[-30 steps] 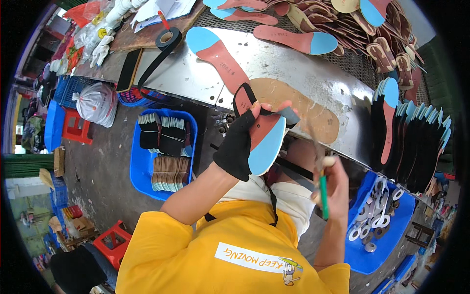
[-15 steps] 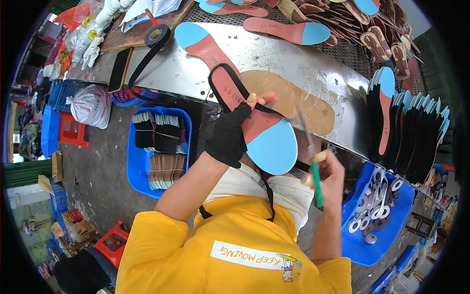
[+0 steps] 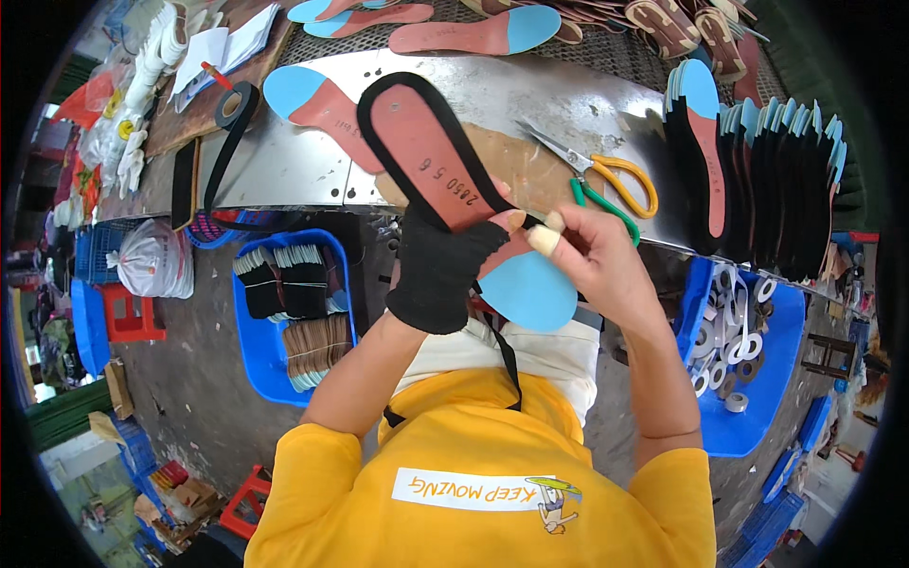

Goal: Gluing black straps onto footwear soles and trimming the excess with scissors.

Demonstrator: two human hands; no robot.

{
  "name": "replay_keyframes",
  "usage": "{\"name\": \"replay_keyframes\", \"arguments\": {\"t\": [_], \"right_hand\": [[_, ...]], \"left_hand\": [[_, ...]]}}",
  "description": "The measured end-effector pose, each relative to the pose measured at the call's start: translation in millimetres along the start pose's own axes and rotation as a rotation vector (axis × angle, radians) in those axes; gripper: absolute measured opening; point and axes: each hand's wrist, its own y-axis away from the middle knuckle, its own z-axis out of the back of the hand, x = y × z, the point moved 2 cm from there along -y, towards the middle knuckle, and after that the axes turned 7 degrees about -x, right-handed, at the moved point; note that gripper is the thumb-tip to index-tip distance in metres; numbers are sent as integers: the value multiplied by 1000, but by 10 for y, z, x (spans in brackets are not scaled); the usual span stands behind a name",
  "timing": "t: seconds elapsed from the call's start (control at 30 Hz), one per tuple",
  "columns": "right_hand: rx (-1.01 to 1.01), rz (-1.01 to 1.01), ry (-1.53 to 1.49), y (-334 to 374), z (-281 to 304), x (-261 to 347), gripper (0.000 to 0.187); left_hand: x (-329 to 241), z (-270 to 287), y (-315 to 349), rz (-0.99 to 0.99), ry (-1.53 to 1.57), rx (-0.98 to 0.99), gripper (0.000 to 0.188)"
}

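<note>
In front of me a pink-and-blue insole [image 3: 431, 170] is held up at a slant, a black strip [image 3: 375, 104] running round its heel edge. My left hand [image 3: 440, 270], in a black fingerless glove, is closed around the insole's middle. Thumb and finger of my right hand [image 3: 598, 256] pinch at the insole's edge, beside the end of the black strip; pale wraps cover those fingertips. Scissors [image 3: 579, 161] with one yellow and one green handle lie on the metal table [image 3: 312, 185], beyond my right hand. Another insole [image 3: 327, 114] lies flat behind, and a brown sole-shaped board [image 3: 516, 156] is partly hidden.
Upright insoles [image 3: 757, 189] stand in a row along the table's right edge. A black tape roll [image 3: 232, 106] sits at the left, its strip hanging over the edge. Blue bins hold bundled insoles [image 3: 317, 346] at left and white rolls [image 3: 736, 401] at right.
The scissors have gone from my right hand onto the table. My right hand has moved in to the insole's edge. The insole has been raised, its heel turned more toward me.
</note>
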Motion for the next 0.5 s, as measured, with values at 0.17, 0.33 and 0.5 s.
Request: {"name": "replay_keyframes", "arguments": {"t": [0.17, 0.33, 0.5], "right_hand": [[-69, 112, -59, -78, -6, 40, 20], [-312, 621, 373, -72, -47, 57, 31], [-513, 516, 137, -250, 13, 88, 35]], "left_hand": [[-73, -47, -45, -35, -287, 75, 30], [-139, -153, 28, -275, -487, -68, 43], [-207, -158, 161, -293, -606, 178, 30]]}}
